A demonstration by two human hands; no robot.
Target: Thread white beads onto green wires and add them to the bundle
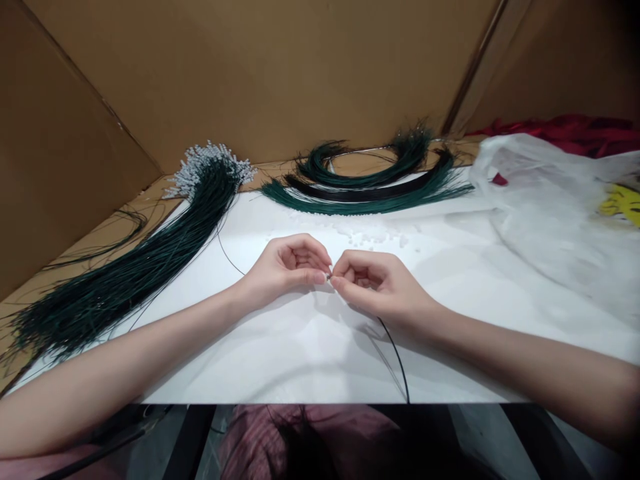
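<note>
Over the white table my left hand and my right hand meet fingertip to fingertip. Both are closed in a pinch around a tiny grey-white piece, mostly covered by the fingers. From below my right hand a thin dark cord curves down to the table's front edge; its upper part is hidden behind that hand. Just beyond the hands lie scattered small white beads. Left of my left hand stretches a thick bundle of dark green cords, with white beaded tips at its far end.
Curved bundles of green and black cords lie at the back. A translucent plastic bag covers the right side, with red fabric behind it. Brown board walls enclose the white tabletop.
</note>
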